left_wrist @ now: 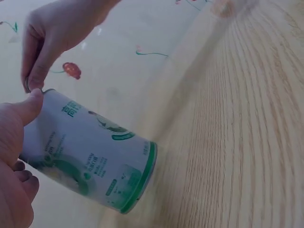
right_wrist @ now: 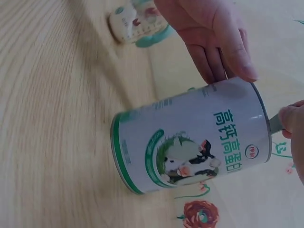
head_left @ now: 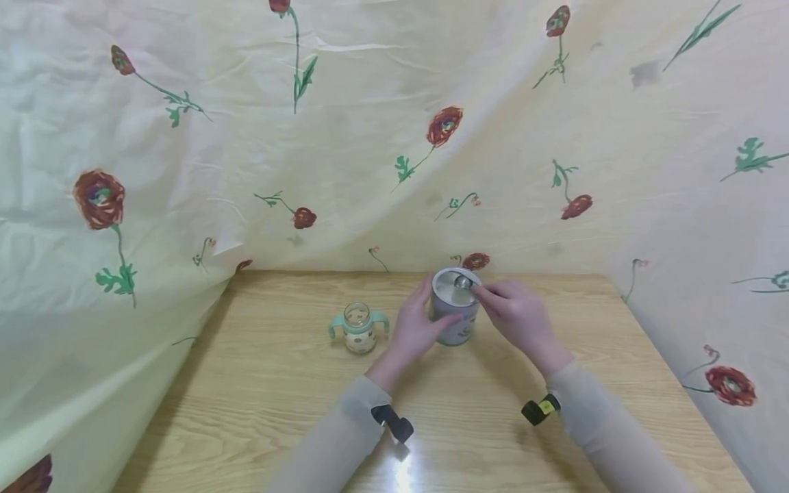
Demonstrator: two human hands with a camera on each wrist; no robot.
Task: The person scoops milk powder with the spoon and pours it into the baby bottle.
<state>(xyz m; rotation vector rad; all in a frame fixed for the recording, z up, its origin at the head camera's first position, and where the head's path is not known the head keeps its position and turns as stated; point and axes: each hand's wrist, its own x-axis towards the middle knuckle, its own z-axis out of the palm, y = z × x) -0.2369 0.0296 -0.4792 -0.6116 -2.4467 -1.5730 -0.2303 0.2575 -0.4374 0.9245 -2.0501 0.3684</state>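
A white milk powder can [head_left: 455,322] with green bands and a cow picture [right_wrist: 190,161] stands upright on the wooden table. My left hand [head_left: 419,327] grips it from the left, thumb [left_wrist: 31,107] close to the rim. At the rim on the right, my right hand [head_left: 516,313] pinches a flat grey metal piece [right_wrist: 275,124]. A round shiny part [head_left: 464,282] shows on the can's silvery top beside those fingertips. I cannot tell whether the pinched piece is a spoon or a pull tab.
A small clear bottle [head_left: 359,337] with mint-green handles stands left of the can. Behind the table [head_left: 277,411] hangs a cream cloth [head_left: 345,137] printed with red flowers, which also runs down both sides. Dark camera straps [head_left: 392,423] sit on both wrists.
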